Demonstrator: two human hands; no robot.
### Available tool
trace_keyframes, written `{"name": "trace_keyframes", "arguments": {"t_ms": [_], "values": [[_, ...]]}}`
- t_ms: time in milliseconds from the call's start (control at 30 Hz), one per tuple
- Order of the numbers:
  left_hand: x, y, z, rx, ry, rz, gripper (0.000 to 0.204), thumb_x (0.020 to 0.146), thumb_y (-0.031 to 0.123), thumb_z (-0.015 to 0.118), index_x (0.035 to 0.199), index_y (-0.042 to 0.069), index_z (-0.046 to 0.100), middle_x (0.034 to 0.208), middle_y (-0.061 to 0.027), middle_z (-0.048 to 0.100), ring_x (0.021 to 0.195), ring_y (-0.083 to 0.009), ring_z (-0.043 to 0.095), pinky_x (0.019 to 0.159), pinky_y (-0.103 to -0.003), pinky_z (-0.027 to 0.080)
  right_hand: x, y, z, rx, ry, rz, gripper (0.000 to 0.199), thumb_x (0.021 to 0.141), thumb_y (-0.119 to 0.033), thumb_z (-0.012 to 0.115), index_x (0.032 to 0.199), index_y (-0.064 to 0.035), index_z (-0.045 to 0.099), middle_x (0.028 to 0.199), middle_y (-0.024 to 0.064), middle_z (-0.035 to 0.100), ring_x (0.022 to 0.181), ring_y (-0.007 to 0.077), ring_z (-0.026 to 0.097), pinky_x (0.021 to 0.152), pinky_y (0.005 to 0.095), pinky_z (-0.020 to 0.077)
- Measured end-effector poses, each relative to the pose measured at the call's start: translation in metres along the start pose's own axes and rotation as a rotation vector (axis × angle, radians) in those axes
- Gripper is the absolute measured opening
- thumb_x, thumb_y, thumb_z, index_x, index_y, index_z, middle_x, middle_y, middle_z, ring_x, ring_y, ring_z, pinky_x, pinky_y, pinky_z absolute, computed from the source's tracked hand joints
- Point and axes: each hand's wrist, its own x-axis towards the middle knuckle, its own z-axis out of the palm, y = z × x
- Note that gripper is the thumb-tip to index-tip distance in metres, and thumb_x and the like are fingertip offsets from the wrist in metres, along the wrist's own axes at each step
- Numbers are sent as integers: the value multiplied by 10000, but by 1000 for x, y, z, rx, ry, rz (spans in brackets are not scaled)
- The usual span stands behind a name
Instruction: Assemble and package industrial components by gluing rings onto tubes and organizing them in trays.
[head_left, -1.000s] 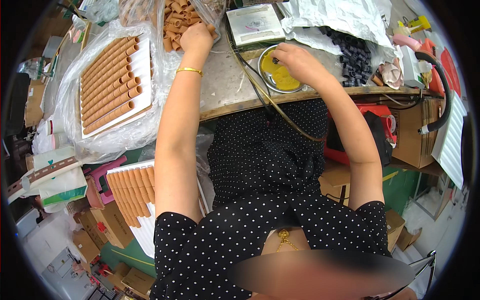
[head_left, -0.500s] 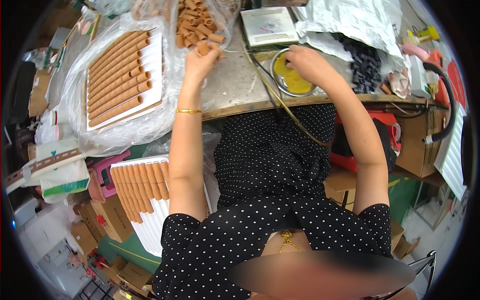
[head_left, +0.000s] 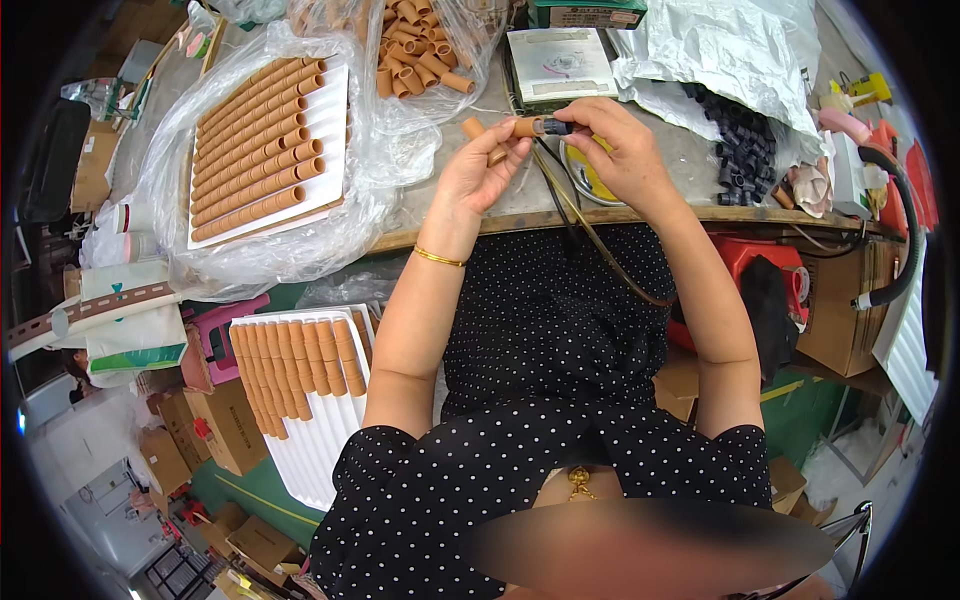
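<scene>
A short brown tube [head_left: 524,127] is pinched at its left end between the fingertips of the left hand [head_left: 478,172], which is closed around it, and two more brown tubes [head_left: 484,141] are kept against the palm of that hand, just below the grip. The right end of the held tube is met by a small black cap [head_left: 556,126], which is gripped between the thumb and fingers of the right hand [head_left: 622,152]; cap and tube are seen touching end to end, between the two hands and above the edge of the workbench [head_left: 640,212].

Beneath the right hand a round yellow tin [head_left: 584,176] is partly hidden. Thin cables [head_left: 590,235] are seen running down from the grip over the bench edge. Above and to the left of the grip, loose brown tubes are piled in a clear plastic bag [head_left: 420,50]. Well to the left, a white tray [head_left: 262,150] filled with rows of tubes is laid inside plastic wrap. To the right of the grip, a heap of black caps [head_left: 738,150] is spread beside a crumpled white bag [head_left: 720,55].
</scene>
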Motion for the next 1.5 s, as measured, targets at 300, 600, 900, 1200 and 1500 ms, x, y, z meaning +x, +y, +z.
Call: {"name": "trace_keyframes", "arguments": {"t_ms": [300,600,900,1200,1500], "values": [[-7,-8,11,136,48,107,213,839,31,606,1003,-70,516,963,-154,586,859,-205,625,743,-241,568,2,7,4,-56,-15,-65,214,757,-23,634,970,-28,614,936,102,607,820,244,614,703,304,497],[-28,-15,23,655,-54,402,189,810,59,648,960,-19,563,925,-133,628,803,-177,632,714,-276,525,-1,-23,12,-187,-131,54,298,769,-71,652,1057,-26,587,991,138,583,860,291,593,717,319,484],[-94,167,-84,2239,576,1126,155,724,24,602,857,77,661,869,-110,608,862,-317,547,796,-395,436,-4,1,15,251,-161,407,304,922,-239,516,1094,7,563,816,46,593,670,85,576,601,226,451],[-90,184,-71,2252,320,1093,224,710,79,702,907,39,603,904,-139,596,862,-306,550,780,-373,456,-5,8,22,806,-50,684,337,954,-301,435,1113,-10,495,918,105,624,784,145,614,639,231,429],[-24,19,12,574,-216,206,243,851,118,624,1043,-15,553,972,-100,620,854,-190,625,750,-283,533,24,3,44,1193,53,529,360,963,-332,387,1137,-21,441,1191,248,526,1067,274,536,980,394,352]]}}
